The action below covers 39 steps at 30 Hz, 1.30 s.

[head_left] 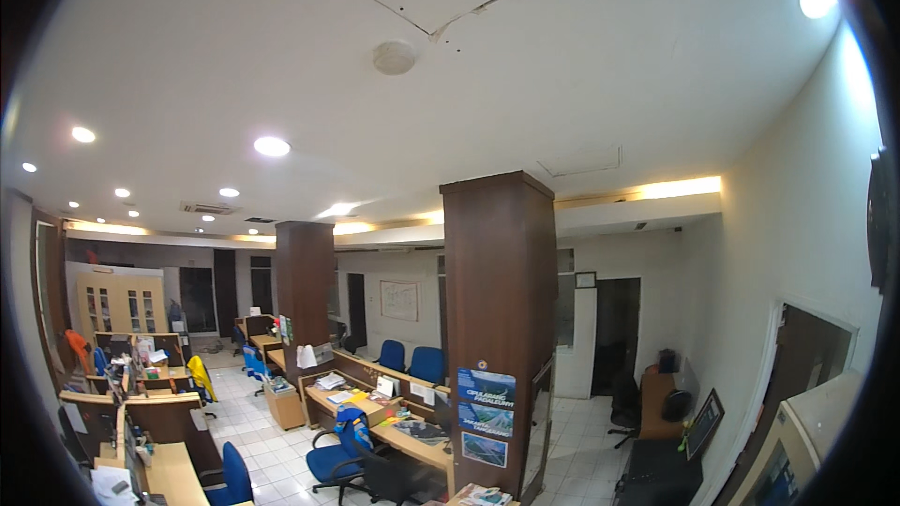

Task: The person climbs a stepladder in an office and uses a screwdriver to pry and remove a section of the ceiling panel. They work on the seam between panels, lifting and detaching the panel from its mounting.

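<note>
Neither of my hands shows in the head view, so what they hold or touch cannot be seen. The view takes in an office room from high up. A dark brown square pillar [499,300] stands right of the middle, with blue posters [486,418] on its lower side. Left of it runs a wooden desk [419,450] with papers and small items on it. A blue office chair [328,459] with a blue and yellow jacket [353,428] over its back stands at that desk.
Desks with partitions [141,401] fill the left side. A second brown pillar [305,286] rises farther back. White floor tiles [262,445] run between the desks. At the right are a pale cabinet [797,440], a dark doorway [797,356] and a leaning framed picture [705,424].
</note>
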Tool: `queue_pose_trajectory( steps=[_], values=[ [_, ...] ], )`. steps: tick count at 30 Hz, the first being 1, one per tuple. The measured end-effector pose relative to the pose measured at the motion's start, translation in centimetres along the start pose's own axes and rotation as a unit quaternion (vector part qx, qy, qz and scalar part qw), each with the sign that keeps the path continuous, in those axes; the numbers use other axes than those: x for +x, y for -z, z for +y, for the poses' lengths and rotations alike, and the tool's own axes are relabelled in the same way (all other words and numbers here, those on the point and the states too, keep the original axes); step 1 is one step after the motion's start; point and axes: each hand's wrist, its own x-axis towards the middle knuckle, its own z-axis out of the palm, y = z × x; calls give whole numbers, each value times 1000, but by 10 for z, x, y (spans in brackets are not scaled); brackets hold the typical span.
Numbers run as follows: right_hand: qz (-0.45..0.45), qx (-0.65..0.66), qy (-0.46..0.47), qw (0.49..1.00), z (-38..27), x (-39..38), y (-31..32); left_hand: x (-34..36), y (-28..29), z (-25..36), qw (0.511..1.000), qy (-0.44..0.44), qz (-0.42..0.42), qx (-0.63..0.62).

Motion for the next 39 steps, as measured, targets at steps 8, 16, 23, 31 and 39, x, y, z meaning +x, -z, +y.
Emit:
queue_pose_trajectory(
  steps=[8,16,23,31,39],
  values=[
    [-45,-38,-106,993,-15,4,7,23,-30,-14,999,-38,7,21],
    [-57,-80,-107,989,-18,2,14,-8,-33,11,994,-67,28,85],
    [-105,-84,-125,983,-28,9,21,-33,-31,38,1000,-12,9,20],
    [-110,-164,-64,978,-40,1,12,-33,-36,-38,975,-29,45,215],
    [-59,-161,-125,977,-60,3,34,-41,-36,7,977,165,-40,127]
  ],
)
